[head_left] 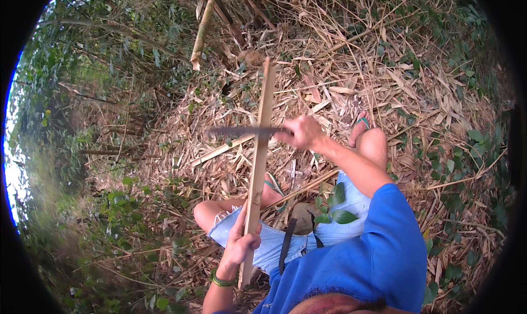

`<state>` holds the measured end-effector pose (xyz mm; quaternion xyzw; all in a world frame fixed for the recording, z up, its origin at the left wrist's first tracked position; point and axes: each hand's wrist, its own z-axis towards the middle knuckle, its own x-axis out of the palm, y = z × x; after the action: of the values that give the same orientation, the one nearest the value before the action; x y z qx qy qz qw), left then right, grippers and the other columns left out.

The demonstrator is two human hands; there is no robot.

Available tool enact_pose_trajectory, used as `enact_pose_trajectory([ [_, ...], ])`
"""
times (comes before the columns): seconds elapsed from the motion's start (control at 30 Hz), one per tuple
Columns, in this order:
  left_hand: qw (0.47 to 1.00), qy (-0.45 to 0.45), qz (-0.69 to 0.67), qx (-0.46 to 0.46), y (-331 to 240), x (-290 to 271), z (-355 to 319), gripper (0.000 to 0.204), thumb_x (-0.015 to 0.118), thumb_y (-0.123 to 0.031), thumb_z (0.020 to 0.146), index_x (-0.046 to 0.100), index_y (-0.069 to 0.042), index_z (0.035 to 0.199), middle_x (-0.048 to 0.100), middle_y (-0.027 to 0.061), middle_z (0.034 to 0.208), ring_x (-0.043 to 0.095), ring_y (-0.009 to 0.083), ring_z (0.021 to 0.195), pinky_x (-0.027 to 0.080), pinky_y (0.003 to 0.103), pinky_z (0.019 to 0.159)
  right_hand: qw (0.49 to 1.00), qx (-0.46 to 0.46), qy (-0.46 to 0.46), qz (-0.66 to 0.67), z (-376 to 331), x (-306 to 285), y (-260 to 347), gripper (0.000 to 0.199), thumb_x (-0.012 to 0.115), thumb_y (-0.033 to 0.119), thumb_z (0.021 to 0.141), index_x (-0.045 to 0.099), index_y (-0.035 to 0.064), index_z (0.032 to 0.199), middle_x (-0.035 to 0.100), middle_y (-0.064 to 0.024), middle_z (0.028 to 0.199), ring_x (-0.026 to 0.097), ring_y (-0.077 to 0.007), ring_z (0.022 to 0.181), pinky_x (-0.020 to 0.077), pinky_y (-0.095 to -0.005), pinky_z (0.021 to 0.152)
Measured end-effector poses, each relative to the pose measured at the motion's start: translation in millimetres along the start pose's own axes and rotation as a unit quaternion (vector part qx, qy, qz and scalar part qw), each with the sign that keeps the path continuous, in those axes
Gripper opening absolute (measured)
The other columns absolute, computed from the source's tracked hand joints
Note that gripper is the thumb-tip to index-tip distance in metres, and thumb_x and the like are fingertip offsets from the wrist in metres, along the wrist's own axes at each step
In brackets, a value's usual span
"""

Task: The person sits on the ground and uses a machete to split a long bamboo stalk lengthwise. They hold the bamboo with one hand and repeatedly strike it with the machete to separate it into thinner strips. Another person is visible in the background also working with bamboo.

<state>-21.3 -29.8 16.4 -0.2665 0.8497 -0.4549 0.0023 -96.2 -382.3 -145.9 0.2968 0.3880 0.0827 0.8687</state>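
Head view: the left hand (241, 242) sits low in the frame, just left of centre, with its fingers wrapped tight around the lower part of a long bamboo slat (259, 160). The slat runs up from that grip, nearly upright in the picture, to its top end in the upper middle. The right hand (301, 132), at mid-frame, is clenched on the handle of a dark knife (241, 131). The blade lies level and crosses the slat at a right angle, about a third of the way down from its tip; whether the edge is biting into the wood or only resting on it cannot be told.

To do this stroke well, I judge that the left hand should hold the slat steady and stay well below the blade, while the right hand works the edge away from the body in short, controlled strokes.

Below the hands are 2 bare knees, denim shorts (285, 242) and a blue sleeve (384, 248). The feet wear green sandals (362, 121). The ground (395, 78) is covered in dry bamboo leaves and split strips, with a cut bamboo pole (204, 25) in the upper middle and green brush on the left.
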Motion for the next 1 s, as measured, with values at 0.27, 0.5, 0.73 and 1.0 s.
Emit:
enact_pose_trajectory([
  [0.27,0.999,0.032,0.027,-0.028,0.4,5.5,-37.0,0.099,0.050,0.010,0.078,0.017,-0.019,0.166,0.047,0.0049,0.085,0.043,0.0115,0.061,0.040,0.025,0.054,0.982,0.181,-0.016,0.044,19.4,-16.6,-46.6,0.083,0.036,0.082,0.094,0.062,0.0098,0.062,0.044,0.0013,0.041,0.046,-0.0142,0.035,0.0387,-0.0337,0.034],
  [0.5,0.998,-0.042,-0.039,0.001,-2.8,11.4,-29.3,0.098,0.051,0.003,0.077,0.014,-0.017,0.165,0.046,0.0077,0.083,0.044,0.0130,0.056,0.040,0.026,0.052,0.994,0.075,0.079,0.016,-4.4,-13.1,-3.5,0.073,0.052,0.083,0.085,0.061,0.0135,0.061,0.058,-0.0095,0.049,0.064,-0.0315,0.048,0.0483,-0.0479,0.043],
  [0.73,0.997,-0.061,-0.022,-0.035,3.9,2.5,-33.9,0.099,0.054,0.000,0.076,0.015,-0.022,0.164,0.049,0.0124,0.087,0.047,0.0173,0.055,0.042,0.031,0.049,0.994,0.026,-0.002,-0.106,-15.4,-18.8,-40.9,0.084,0.034,0.093,0.083,0.046,0.0156,0.054,0.039,0.0011,0.041,0.040,-0.0173,0.033,0.0296,-0.0382,0.031],
  [1.0,0.997,-0.040,-0.015,-0.071,7.5,3.1,-34.7,0.103,0.056,0.002,0.074,0.015,-0.025,0.164,0.051,0.0125,0.086,0.049,0.0192,0.055,0.042,0.032,0.049,0.994,-0.029,-0.008,-0.108,-23.2,-16.9,-7.5,0.073,0.046,0.080,0.092,0.051,0.0165,0.055,0.044,0.0041,0.042,0.042,-0.0107,0.034,0.0294,-0.0327,0.031],
])
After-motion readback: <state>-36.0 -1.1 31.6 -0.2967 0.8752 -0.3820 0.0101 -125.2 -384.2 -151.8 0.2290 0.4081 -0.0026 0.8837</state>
